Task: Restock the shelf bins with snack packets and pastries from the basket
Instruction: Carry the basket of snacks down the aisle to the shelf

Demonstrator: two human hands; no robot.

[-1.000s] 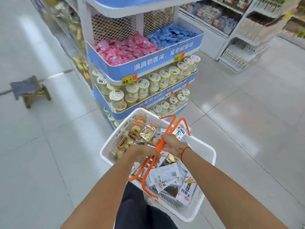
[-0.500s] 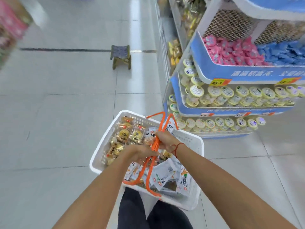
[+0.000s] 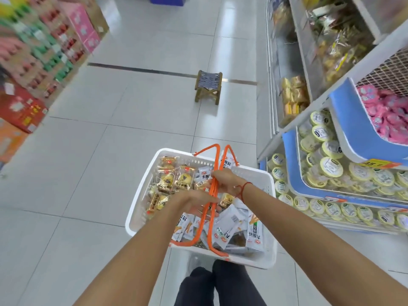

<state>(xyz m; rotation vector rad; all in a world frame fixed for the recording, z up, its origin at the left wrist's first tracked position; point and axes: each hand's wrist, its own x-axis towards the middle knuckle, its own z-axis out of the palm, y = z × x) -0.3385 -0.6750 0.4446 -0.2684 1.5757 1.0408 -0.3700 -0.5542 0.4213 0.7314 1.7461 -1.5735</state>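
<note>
Both arms extend forward over the white basket. The right hand grips the orange handles; the left hand, fingers relaxed, touches them. Snack packets and pastries fill the basket.

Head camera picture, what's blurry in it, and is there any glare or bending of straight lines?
Head view: the stacked boxes at the left edge are smeared by motion blur; the basket and both hands, left and right, stay fairly sharp; soft glare streaks the floor tiles; the wide lens bows the shelf edges at right.
</note>
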